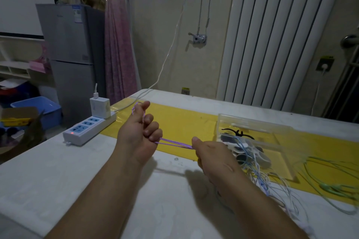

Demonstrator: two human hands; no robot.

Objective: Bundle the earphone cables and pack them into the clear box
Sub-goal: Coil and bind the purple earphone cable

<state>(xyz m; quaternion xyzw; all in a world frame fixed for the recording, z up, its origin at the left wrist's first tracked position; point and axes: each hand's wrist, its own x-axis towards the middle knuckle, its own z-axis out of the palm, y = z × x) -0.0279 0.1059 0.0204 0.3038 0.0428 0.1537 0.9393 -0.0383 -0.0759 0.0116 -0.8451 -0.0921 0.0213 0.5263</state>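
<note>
Left hand [138,132]: raised above the worktop, fingers curled shut around a purple earphone cable [174,144]; the cable also loops up over the thumb and forefinger.
Right hand [211,154]: just to the right of the left one, its grip closed on the other end of the same purple strands, thumb on top.
Purple earphone cable: stretched nearly level between the two hands as a few thin strands lying side by side, clear of the worktop.
Clear box [272,141]: lies open on the yellow strip [184,120], just beyond the right hand; inside are dark rounded pieces and a black cable tie [238,134], too small to tell further.
Blue and white cables [258,176]: a loose tangle trailing from the box's near edge onto the worktop, partly behind the right wrist.
Green cable [330,186]: loose loops on the worktop at the far right, beside the box.
Worktop [77,170]: pale, with the yellow strip running across it.
Power strip [87,128]: at the left edge of the worktop, a red light lit, a white charger [100,107] plugged into it.
Background: a grey fridge [71,44], a pink curtain [118,44] and a white radiator [272,35] against the wall.
</note>
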